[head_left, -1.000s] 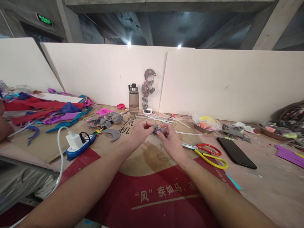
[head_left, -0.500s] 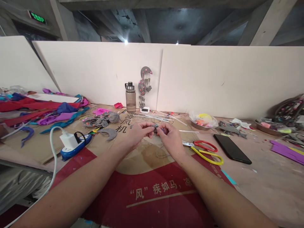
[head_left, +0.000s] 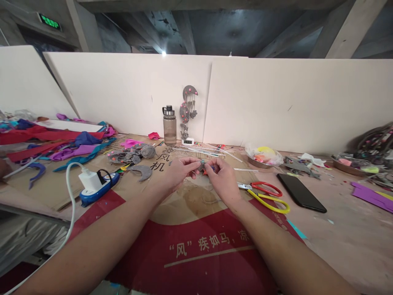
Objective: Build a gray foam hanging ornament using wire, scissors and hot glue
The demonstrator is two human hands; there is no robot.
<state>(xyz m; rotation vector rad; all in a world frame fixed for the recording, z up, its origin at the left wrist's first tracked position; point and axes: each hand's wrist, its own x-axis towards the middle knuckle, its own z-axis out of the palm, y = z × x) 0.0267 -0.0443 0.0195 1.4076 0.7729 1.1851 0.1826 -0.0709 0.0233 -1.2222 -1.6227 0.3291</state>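
Observation:
My left hand (head_left: 179, 172) and my right hand (head_left: 222, 179) meet above the middle of the table, fingers pinched together on a small grey felt piece with coloured beads (head_left: 203, 167). Both hands hover over a flattened cardboard sheet (head_left: 196, 241) with red print. Most of the piece is hidden by my fingertips. Red and yellow scissors (head_left: 266, 196) lie just right of my right hand. A pile of grey felt shapes (head_left: 132, 155) sits left of my left hand.
A blue power strip with a white charger (head_left: 96, 184) lies at the left. A water bottle (head_left: 170, 125) and a grey felt hanging ornament (head_left: 188, 110) stand by the white back wall. A black phone (head_left: 301, 187), a bowl of beads (head_left: 264, 157) and coloured fabric strips (head_left: 58, 143) lie around.
My hands have drawn closer together on the small piece and my fingers have shifted slightly. The view has dropped a little.

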